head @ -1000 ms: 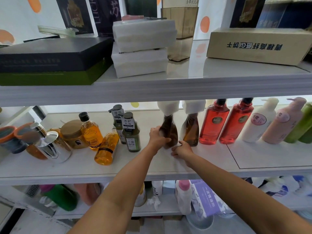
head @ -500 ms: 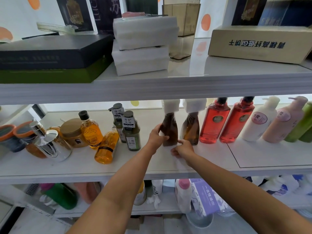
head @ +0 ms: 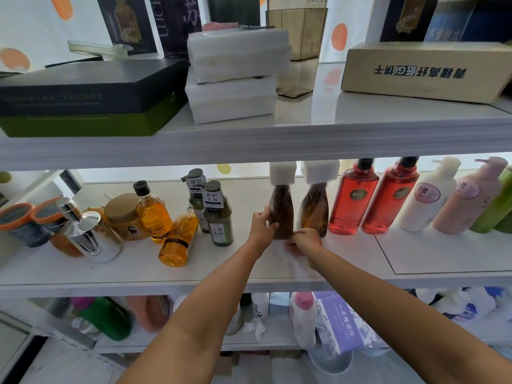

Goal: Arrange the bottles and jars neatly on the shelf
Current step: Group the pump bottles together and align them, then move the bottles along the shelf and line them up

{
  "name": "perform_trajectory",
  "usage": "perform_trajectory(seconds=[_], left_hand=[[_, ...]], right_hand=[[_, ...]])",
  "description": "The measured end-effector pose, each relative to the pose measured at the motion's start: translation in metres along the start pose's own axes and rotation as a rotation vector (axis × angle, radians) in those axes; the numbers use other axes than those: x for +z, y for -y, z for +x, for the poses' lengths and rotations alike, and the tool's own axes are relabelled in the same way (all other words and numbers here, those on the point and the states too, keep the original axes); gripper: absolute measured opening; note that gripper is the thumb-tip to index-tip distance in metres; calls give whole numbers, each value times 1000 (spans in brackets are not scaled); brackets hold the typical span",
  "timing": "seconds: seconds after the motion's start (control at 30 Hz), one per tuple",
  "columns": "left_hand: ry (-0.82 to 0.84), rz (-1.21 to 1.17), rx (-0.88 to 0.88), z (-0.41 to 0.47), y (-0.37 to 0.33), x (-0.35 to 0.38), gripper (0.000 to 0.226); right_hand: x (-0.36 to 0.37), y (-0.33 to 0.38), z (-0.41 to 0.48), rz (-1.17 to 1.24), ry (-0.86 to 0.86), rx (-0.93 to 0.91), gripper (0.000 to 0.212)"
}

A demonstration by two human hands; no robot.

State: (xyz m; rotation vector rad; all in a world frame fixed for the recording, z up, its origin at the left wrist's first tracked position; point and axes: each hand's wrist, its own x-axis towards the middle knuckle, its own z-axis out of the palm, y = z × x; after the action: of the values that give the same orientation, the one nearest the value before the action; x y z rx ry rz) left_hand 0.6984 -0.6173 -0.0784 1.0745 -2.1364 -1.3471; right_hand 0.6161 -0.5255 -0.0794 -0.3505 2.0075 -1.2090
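On the white middle shelf a dark brown bottle with a white foam-wrapped top stands upright. My left hand grips its left side. My right hand rests at its base with the fingers curled against the foot. A second brown bottle stands just to its right, then two red bottles, a white one, a pink one and a green one. To the left are two green pump bottles and two amber bottles, one lying tilted.
A brown jar, a chrome dispenser and orange-rimmed cups crowd the shelf's left end. The upper shelf holds a dark box, white foam blocks and a cardboard box. More bottles sit on the lower shelf.
The dark brown bottle has shifted slightly back and stands more upright beside its twin. Both hands have stayed on it.
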Motion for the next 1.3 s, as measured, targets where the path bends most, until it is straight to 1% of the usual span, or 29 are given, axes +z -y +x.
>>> perform_trajectory(seconds=[0.2,0.37,0.5,0.63,0.73,0.8,0.87,0.93,1.0,1.07,1.13,1.17,1.23,1.3], left_hand=[[-17,17,8,-4,-4,4,41],[-31,15,12,-6,-10,8,39],[-32,14,24,-6,-8,10,39],[-4,36,-2,-12,-2,10,45],[14,101,-45,-26,7,7,59],[-24,151,-69,-37,16,2,66],[-82,175,-92,-50,23,-9,63],[-147,159,-137,-63,31,-23,50],[-246,97,-203,-80,34,-40,39],[-392,-3,-240,-91,35,-57,39],[-516,-94,-203,-95,35,-74,44],[-529,-113,-163,-95,33,-80,42],[-484,-128,-80,-92,30,-90,39],[-410,-67,-25,-84,34,-96,48]], right_hand=[[0,-1,5,31,-51,-5,18],[-1,-2,7,24,-91,-1,12],[-1,-2,5,45,-85,28,12],[4,-6,-1,38,-88,62,18],[12,-8,-11,-32,-81,122,17],[19,-6,-20,-91,-45,94,20],[29,-4,-28,-105,54,20,29],[39,-1,-40,-134,179,-70,44],[52,4,-49,-160,265,-125,56],[67,12,-57,-171,303,-172,65],[81,21,-63,-174,290,-204,71],[88,24,-65,-169,277,-215,74],[102,28,-65,-143,249,-240,79],[114,32,-62,-105,219,-251,81]])
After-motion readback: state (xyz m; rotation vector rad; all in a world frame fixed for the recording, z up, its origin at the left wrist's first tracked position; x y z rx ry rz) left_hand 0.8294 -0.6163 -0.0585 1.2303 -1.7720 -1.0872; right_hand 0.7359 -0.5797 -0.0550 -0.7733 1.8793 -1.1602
